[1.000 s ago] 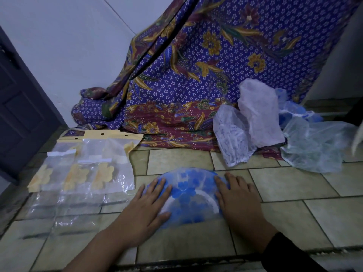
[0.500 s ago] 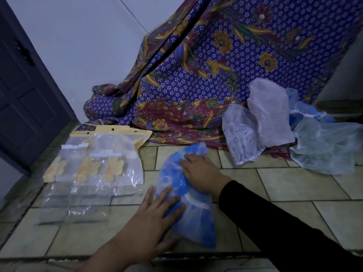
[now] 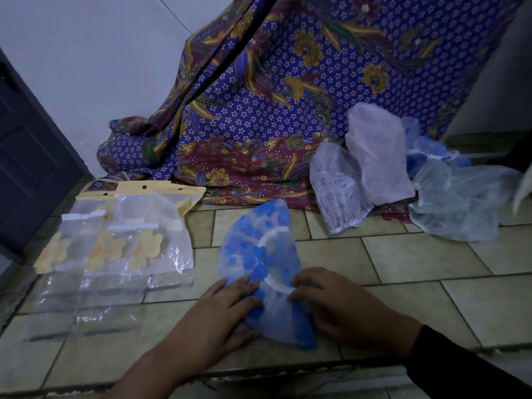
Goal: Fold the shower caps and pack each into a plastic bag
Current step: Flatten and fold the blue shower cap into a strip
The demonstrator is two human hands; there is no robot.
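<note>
Right hand (image 3: 336, 303) pulled back, left hand (image 3: 218, 315) flat on shower cap (image 3: 259, 246)

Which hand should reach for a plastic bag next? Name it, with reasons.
Left, probably. The left hand lies on the blue shower cap nearest the plastic bags, which sit to its left; the right hand would have to cross the cap.

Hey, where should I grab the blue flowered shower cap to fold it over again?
Probably its far tip, pinched from the far side and brought toward you. The blue flowered shower cap lies flat as a long half-moon pointing away, that tip is free, and your left hand and right hand are on the near end.
</note>
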